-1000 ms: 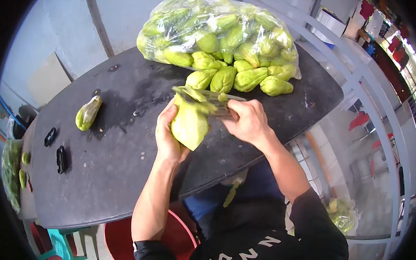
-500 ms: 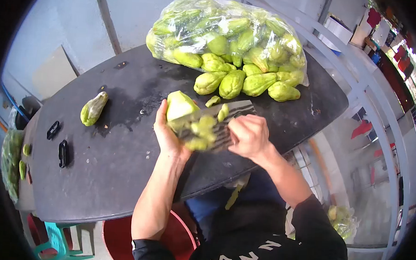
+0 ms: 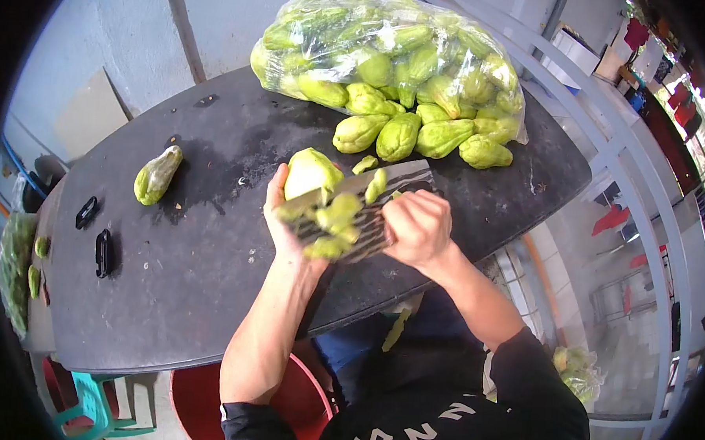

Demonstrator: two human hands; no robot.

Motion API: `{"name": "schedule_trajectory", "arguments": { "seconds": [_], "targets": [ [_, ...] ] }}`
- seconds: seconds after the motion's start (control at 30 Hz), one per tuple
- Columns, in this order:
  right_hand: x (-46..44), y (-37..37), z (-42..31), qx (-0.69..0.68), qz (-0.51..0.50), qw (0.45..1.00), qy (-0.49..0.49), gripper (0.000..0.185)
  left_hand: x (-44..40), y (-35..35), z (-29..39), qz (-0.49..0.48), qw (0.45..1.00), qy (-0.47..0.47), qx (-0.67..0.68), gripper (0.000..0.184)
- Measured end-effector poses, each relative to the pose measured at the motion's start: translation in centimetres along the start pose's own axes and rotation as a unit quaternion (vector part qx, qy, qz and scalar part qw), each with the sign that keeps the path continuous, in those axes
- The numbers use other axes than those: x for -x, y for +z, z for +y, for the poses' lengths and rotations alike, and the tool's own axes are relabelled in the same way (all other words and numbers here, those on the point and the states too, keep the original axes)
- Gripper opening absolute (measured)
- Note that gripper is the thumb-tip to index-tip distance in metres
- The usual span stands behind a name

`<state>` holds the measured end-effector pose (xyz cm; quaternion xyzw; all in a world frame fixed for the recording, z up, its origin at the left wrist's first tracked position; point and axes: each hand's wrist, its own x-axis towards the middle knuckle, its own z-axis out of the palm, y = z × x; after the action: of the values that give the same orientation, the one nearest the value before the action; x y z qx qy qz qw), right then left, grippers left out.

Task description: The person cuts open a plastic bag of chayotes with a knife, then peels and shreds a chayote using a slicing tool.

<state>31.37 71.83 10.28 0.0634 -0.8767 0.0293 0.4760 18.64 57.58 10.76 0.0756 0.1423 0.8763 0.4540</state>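
My left hand (image 3: 286,231) is closed round a partly peeled chayote (image 3: 310,172), pale green and smooth on top. In my right hand (image 3: 417,230) is the handle of a broad cleaver (image 3: 408,181). Its wide blade, with dark wavy streaks, lies across the near side of the chayote and hides part of my left fingers. Several green peelings (image 3: 338,216) cling to the blade, somewhat blurred. Just beyond the blade, a piece of peel (image 3: 364,165) rests on the dark table (image 3: 201,268).
A clear plastic bag (image 3: 391,45) full of chayotes lies at the table's far side, with several loose chayotes (image 3: 398,137) before it. One whitish-patched chayote (image 3: 157,175) and two black objects (image 3: 103,253) are at left. Below stands a red tub (image 3: 195,402).
The cleaver and my right hand have shifted slightly up and left against the chayote. The view has moved a little; the other things stay in place.
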Motion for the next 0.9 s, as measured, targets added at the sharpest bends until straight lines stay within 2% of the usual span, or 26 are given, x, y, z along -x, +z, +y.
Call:
{"name": "schedule_trajectory", "arguments": {
  "seconds": [0.07,0.17,0.27,0.3,0.33,0.4,0.6,0.63,0.7,0.73,0.87,0.9],
  "targets": [
    [0.6,-0.1,1.1,-0.006,-0.018,0.998,0.052,0.023,-0.1,0.9,-0.3,0.057,0.996,0.054,-0.049,0.049],
    [0.9,-0.8,1.8,-0.014,-0.04,0.996,0.074,0.025,0.1,2.4,-0.6,0.098,0.992,0.07,-0.028,0.05],
    [0.1,-1.9,0.6,-0.051,-0.035,0.997,0.044,0.025,0.2,1.5,-0.4,0.054,0.996,0.039,-0.062,0.046],
    [-0.2,-2.2,0.0,-0.053,-0.053,0.997,0.037,0.025,0.1,0.9,-0.1,-0.02,0.998,0.027,-0.054,0.044],
    [-0.5,-2.3,-0.5,-0.056,-0.032,0.998,0.014,0.025,-0.1,0.5,-0.1,-0.011,0.998,0.032,-0.053,0.045],
    [-0.8,-2.7,-1.4,-0.061,-0.053,0.997,0.009,0.025,-0.5,0.0,0.2,-0.051,0.997,0.016,-0.052,0.046],
    [-0.4,-2.8,-1.1,-0.065,-0.052,0.996,0.021,0.025,0.0,1.2,0.2,-0.039,0.998,0.017,-0.054,0.049],
    [0.0,-2.5,-0.1,-0.063,-0.054,0.995,0.054,0.024,0.5,1.7,-0.1,0.022,0.99,0.06,-0.127,0.048],
    [0.4,-1.9,1.2,-0.057,-0.04,0.991,0.112,0.024,0.6,2.4,-0.2,0.034,0.988,0.079,-0.129,0.048],
    [0.6,-1.9,1.5,-0.057,-0.04,0.992,0.11,0.024,0.6,2.5,-0.2,0.046,0.988,0.085,-0.123,0.049],
    [0.6,-3.0,1.0,-0.076,-0.07,0.985,0.141,0.024,0.5,1.8,-0.6,0.014,0.989,0.06,-0.133,0.051],
    [0.2,-3.1,0.4,-0.079,-0.056,0.989,0.109,0.024,0.6,2.0,-0.6,0.013,0.989,0.047,-0.138,0.052]
  ]
}}
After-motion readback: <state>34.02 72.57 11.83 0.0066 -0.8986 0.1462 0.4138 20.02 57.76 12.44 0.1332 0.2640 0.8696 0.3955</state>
